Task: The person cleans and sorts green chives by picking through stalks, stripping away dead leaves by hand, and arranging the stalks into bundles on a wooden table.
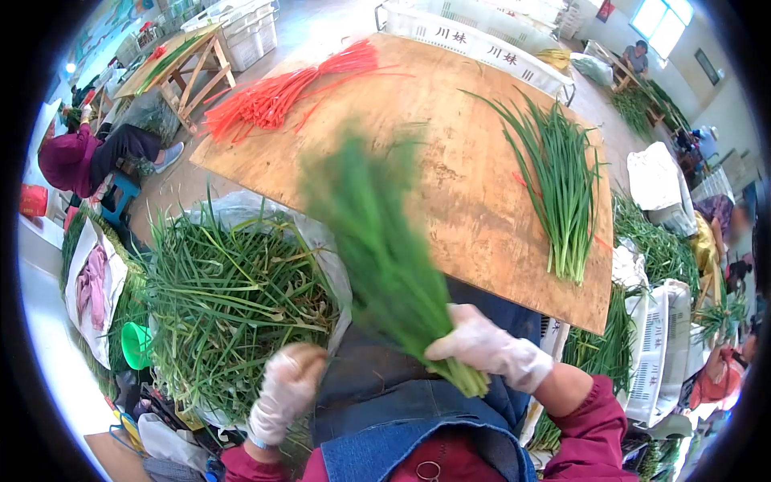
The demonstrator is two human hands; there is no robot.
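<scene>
Right hand (486, 345): clasped around bunch (393, 257).
Left hand (291, 381): near heap (233, 297); grip blurred, cannot tell.
Table (466, 185): carries red strips (277, 100).

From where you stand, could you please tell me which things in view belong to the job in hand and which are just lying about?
Likely part of the job:
the green bunch in the right hand
the second bunch on the table
the red strips
the heap of loose leaves

Apparently just lying about:
the pink cloth
the green plastic item
</scene>
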